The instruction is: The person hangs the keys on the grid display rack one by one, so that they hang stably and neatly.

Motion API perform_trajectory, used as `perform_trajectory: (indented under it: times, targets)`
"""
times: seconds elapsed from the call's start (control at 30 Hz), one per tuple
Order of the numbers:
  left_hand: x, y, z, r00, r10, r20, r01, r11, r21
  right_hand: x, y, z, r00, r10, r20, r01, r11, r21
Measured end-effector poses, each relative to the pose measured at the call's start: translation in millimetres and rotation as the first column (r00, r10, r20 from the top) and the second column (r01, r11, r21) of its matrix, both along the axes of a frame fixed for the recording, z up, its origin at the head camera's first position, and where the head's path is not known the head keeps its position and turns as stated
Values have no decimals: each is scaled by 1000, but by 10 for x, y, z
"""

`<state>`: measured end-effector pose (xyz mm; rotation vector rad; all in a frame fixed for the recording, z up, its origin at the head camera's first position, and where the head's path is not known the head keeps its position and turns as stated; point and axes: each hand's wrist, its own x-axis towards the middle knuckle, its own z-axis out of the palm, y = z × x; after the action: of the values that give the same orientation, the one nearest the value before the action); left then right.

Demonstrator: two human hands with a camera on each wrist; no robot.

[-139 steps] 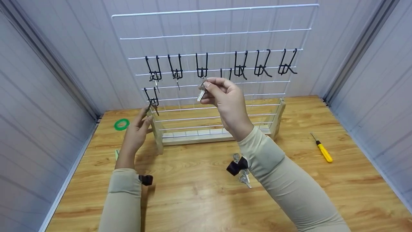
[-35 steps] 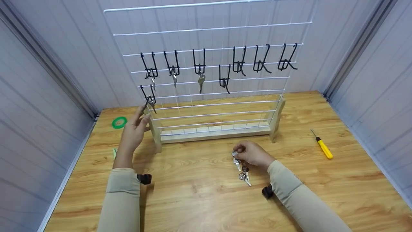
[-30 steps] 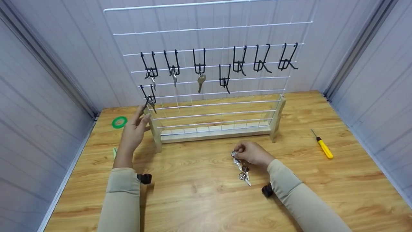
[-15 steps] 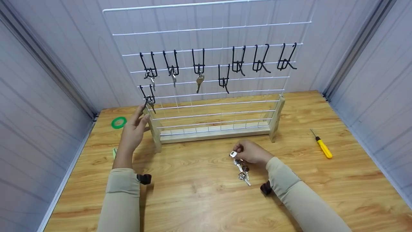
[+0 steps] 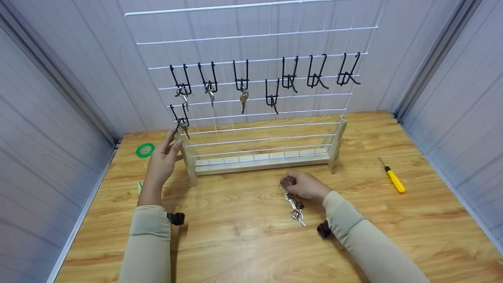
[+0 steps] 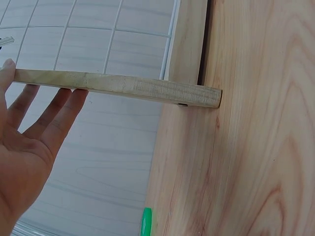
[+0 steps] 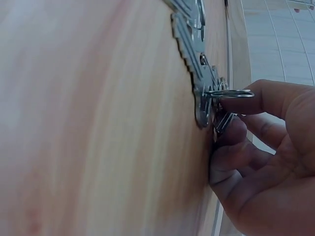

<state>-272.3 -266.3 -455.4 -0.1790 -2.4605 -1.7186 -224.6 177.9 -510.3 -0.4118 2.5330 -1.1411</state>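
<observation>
My left hand [image 5: 163,163] holds the left wooden side post of a white wire-grid rack; in the left wrist view the thumb lies on one face of the post [image 6: 123,86] and the fingers on the other. Low over the table, my right hand [image 5: 308,186] pinches a small silver key [image 5: 286,184] with a ring, partly hidden by the fingers. Several more silver keys [image 5: 297,216] lie just below that hand. In the right wrist view a key ring [image 7: 238,93] stands out beside the fingertips. Keys such as a brass-coloured one [image 5: 244,100] hang from black hooks on the grid.
Several black hooks at the right, like this hook [image 5: 289,76], bear no key. A yellow-handled screwdriver [image 5: 395,181] lies at the right, a green tape roll [image 5: 139,153] at the left. The rack's wooden base [image 5: 259,164] stands behind the right hand. Panel walls enclose the table.
Since the oldest frame, the right hand has left a key hanging on the third hook and come down to the loose keys, where it now pinches another. The left hand stays at the post.
</observation>
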Motion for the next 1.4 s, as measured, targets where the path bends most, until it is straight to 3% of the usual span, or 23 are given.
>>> perform_trajectory:
  times: [0.23, 0.53, 0.77, 1.07, 1.3, 1.4]
  targets:
    - [-5, -2, 4, 1000, -10, 18, 10, 1000, 6, 23, -27, 5, 999, -22, -32, 23, 999, 30]
    - [-7, -2, -1, 1000, -8, -25, 8, 1000, 8, 32, -24, -19, 996, -85, -15, 85, 996, 11]
    - [-4, 4, 10, 1000, -6, -17, 6, 1000, 3, 52, -6, 32, 993, -118, 14, 118, 993, -29]
    - [4, -6, 6, 1000, -2, 8, 2, 1000, -8, 148, -125, 390, 982, -191, 10, 190, 968, -165]
    - [0, 1, 8, 1000, -3, 2, 3, 1000, -5, 296, -244, 768, 989, -150, -6, 141, 942, -303]
    - [5, -2, 4, 1000, -4, -7, 4, 1000, -10, 365, -277, 917, 992, -127, 1, 117, 917, -382]
